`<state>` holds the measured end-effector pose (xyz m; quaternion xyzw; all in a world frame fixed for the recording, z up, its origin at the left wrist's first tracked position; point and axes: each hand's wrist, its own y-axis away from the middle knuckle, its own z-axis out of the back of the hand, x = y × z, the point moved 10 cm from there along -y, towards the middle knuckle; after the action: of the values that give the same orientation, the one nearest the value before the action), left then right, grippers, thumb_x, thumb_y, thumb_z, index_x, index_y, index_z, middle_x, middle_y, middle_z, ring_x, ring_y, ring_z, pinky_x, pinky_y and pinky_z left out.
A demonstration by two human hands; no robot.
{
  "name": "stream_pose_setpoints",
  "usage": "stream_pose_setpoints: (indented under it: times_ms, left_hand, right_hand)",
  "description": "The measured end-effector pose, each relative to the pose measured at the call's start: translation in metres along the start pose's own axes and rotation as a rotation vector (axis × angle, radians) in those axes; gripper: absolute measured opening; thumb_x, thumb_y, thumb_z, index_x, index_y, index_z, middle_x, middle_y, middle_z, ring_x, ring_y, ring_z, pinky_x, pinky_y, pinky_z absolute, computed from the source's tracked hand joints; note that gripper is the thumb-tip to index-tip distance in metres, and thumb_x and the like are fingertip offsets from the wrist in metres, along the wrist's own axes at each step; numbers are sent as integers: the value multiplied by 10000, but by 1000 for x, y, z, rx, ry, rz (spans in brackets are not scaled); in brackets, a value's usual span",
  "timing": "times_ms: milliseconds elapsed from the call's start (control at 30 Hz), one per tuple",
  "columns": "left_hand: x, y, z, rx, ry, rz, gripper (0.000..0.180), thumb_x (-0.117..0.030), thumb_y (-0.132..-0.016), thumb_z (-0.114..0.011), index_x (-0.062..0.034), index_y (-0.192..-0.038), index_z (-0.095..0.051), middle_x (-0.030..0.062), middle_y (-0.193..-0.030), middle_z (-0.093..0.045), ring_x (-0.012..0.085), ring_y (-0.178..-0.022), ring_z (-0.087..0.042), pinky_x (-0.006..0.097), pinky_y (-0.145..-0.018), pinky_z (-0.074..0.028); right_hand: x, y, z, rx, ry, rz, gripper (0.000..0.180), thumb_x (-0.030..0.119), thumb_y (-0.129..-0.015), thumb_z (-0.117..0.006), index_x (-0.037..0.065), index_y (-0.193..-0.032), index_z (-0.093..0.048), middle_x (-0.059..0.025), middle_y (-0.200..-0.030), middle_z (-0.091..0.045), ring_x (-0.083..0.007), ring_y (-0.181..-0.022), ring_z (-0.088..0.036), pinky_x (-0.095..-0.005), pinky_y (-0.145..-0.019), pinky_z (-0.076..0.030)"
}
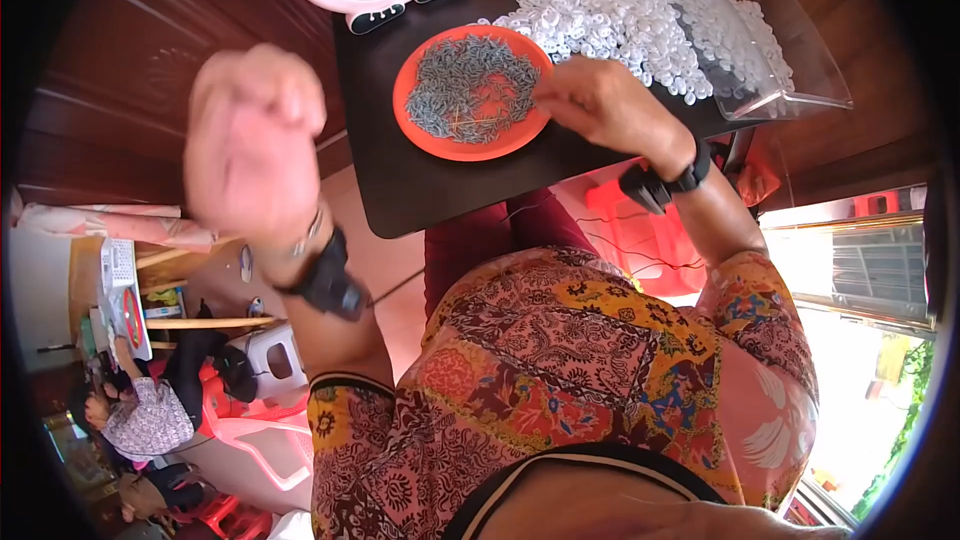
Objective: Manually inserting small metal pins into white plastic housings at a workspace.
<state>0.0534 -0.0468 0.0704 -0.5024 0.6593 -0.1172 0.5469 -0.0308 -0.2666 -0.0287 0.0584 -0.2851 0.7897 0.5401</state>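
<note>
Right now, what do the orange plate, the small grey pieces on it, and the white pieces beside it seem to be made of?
The orange plate looks like plastic: an even, bright colour with a dull sheen. The small grey pieces look like metal, thin and bluish-grey, though they are too small to be sure. The white pieces seem to be plastic, milky and slightly translucent. The right hand touches the plate's edge.

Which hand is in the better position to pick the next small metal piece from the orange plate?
Probably the right hand: its fingers already rest at the edge of the orange plate, touching the metal pieces. The left hand is raised and blurred, away from the table.
</note>
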Motion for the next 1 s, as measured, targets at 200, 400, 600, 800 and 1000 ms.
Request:
stream_pose_setpoints:
  times_ms: [200,400,600,800,1000]
  left_hand:
    - [86,19,111,-661,-447,301,133,-147,-796,-505,-56,-722,-566,24,-640,-556,130,-554,-527,255,-539,-384]
    - [118,68,150,-644,-897,593,218,-261,-822,-538,-81,-870,-651,21,-913,-631,161,-867,-584,286,-707,-432]
    - [152,82,150,-723,-520,712,160,-163,-820,-565,-26,-839,-645,53,-851,-640,142,-794,-590,267,-723,-449]
    - [159,79,144,-833,-213,578,112,-88,-820,-565,6,-810,-625,69,-820,-634,155,-769,-593,286,-755,-479]
    - [171,74,155,-884,-257,671,194,-175,-852,-536,-2,-851,-621,101,-864,-640,204,-829,-592,319,-799,-468]
  right_hand:
    - [-45,-87,-9,-75,84,-2,183,201,-817,-631,49,-915,-651,-123,-808,-651,-300,-734,-628,-371,-663,-495]
    - [-81,-99,-37,34,287,-110,260,277,-795,-625,59,-932,-662,-139,-810,-666,-328,-777,-635,-419,-709,-496]
    - [-98,-96,-60,170,267,-223,242,266,-804,-633,64,-934,-663,-143,-823,-665,-326,-796,-635,-422,-712,-492]
    - [-98,-90,-37,78,101,-235,235,246,-811,-646,55,-947,-658,-134,-804,-663,-295,-759,-641,-393,-679,-491]
    - [-112,-90,-45,93,32,-273,229,258,-817,-611,70,-933,-672,-131,-802,-664,-291,-778,-640,-388,-698,-493]
